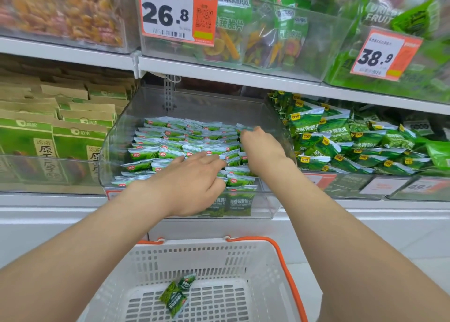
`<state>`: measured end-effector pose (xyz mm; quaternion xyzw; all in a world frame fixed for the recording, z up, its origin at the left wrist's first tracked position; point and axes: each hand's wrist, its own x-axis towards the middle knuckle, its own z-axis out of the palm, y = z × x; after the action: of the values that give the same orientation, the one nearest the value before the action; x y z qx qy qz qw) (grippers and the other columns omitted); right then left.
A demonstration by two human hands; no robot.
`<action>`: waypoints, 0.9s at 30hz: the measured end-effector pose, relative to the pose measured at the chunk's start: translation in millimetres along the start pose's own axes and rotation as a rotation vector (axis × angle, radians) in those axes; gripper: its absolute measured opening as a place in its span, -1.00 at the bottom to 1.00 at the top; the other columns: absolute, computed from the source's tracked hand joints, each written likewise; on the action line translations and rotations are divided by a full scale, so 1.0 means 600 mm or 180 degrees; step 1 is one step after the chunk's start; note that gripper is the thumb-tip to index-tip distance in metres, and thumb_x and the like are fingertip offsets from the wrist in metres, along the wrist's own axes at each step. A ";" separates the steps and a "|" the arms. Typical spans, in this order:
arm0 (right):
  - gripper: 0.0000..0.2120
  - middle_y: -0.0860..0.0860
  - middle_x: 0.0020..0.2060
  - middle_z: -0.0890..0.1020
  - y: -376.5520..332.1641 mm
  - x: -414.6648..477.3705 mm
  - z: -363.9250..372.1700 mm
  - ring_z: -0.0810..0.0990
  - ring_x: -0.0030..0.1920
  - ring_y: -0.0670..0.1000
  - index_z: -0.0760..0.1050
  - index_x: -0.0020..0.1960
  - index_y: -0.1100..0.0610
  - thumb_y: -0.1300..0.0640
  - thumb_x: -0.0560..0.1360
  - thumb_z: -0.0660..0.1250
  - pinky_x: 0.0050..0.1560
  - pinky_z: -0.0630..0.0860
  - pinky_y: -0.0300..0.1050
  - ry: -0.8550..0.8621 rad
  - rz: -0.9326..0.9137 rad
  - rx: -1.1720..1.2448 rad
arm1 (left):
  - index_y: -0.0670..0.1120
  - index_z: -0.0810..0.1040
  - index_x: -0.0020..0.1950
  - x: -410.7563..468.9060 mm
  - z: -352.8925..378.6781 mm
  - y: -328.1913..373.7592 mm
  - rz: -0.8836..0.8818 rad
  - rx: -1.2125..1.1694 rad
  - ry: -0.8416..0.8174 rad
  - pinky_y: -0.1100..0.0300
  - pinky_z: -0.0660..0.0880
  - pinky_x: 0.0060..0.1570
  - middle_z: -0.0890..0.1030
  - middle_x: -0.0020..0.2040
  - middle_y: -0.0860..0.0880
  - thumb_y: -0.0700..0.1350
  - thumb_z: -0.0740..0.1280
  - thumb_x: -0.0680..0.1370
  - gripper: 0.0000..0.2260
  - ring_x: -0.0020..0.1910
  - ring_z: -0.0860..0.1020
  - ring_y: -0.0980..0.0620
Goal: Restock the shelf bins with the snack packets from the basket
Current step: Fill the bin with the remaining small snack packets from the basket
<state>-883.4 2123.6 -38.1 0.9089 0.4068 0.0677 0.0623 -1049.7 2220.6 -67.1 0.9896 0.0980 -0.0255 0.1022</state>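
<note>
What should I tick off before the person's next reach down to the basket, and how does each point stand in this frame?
1. Stock left in basket: ok, a few loose packets lie on its floor.
2. Room in clear bin: ok, stacked packets sit below its rim at the back.
3. Left hand free: ok, straight fingers rest on the stacked packets.
4. Right hand free: cannot tell, its fingers curl down among the stacked packets, tips hidden.
5. Same product as the bin: cannot tell, print on the loose packets is too small.
</note>
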 end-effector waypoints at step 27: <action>-0.66 -0.01 -0.28 0.26 -0.039 -0.293 0.004 0.39 -0.19 0.15 0.22 -0.21 0.09 0.15 0.49 0.40 -0.20 0.33 -0.05 -0.0694 -0.1217 0.0088 | -0.02 0.62 0.00 -0.076 0.147 0.060 0.0000 0.0547 -0.0722 0.05 0.56 -0.20 0.65 -0.06 -0.05 0.09 0.20 0.61 -0.74 -0.09 0.63 -0.17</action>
<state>-1016.1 2007.1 -57.3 0.8179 0.5634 -0.0496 0.1052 -1089.7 2159.3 -143.3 0.9855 0.0833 -0.1454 0.0276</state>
